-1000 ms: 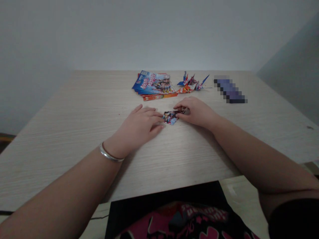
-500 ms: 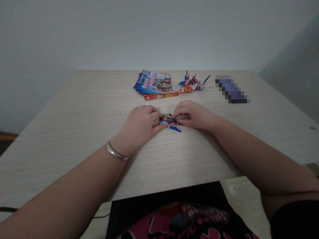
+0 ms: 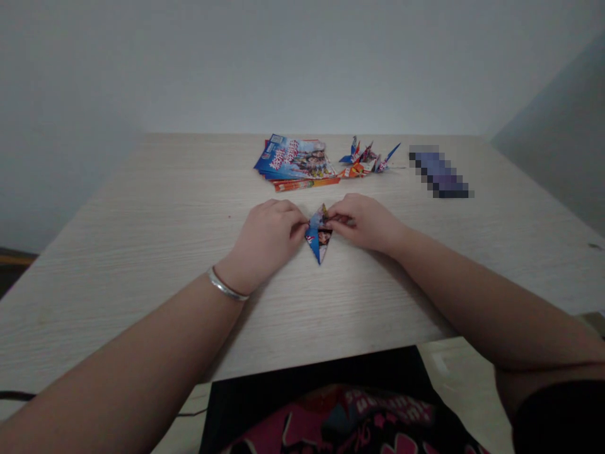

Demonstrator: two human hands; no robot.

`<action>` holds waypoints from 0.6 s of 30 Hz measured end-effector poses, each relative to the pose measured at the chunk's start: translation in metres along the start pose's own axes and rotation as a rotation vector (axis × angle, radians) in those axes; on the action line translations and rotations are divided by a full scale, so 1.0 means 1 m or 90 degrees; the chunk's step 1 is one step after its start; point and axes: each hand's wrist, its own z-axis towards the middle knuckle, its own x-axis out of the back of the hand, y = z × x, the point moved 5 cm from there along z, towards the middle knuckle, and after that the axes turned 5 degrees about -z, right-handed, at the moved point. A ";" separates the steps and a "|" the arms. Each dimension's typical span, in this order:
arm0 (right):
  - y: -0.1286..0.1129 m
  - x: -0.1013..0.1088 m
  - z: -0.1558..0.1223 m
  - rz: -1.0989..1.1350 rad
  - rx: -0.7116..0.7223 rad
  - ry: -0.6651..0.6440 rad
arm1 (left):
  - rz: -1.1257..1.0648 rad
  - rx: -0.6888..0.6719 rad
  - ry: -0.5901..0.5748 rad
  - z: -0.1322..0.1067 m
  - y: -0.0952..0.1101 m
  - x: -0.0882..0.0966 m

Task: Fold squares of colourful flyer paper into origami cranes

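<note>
On table [image 3: 265,340], between hands: folded paper [image 3: 319,238], diamond-shaped, long axis front to back. Left hand [image 3: 271,236] pinches left edge, right hand [image 3: 371,221] upper right edge; fingers narrow. Judged very light, springy at creases, easily torn. Best hold: side edges, fingertips only.

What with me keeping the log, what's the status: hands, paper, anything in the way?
Left hand, right hand holding folded paper at sides. Paper diamond-shaped, point toward person. Printed sheets, folded shapes beyond, out of the way.
</note>
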 end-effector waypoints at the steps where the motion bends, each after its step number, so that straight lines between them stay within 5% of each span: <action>1: 0.001 -0.001 0.001 0.025 -0.029 0.004 | 0.005 0.012 0.004 0.000 -0.001 0.000; 10: 0.003 -0.014 0.004 0.097 -0.165 0.046 | 0.012 0.102 0.023 0.001 -0.002 -0.007; 18: -0.011 -0.012 0.005 -0.070 -0.060 0.023 | 0.008 0.118 0.043 0.002 -0.005 -0.011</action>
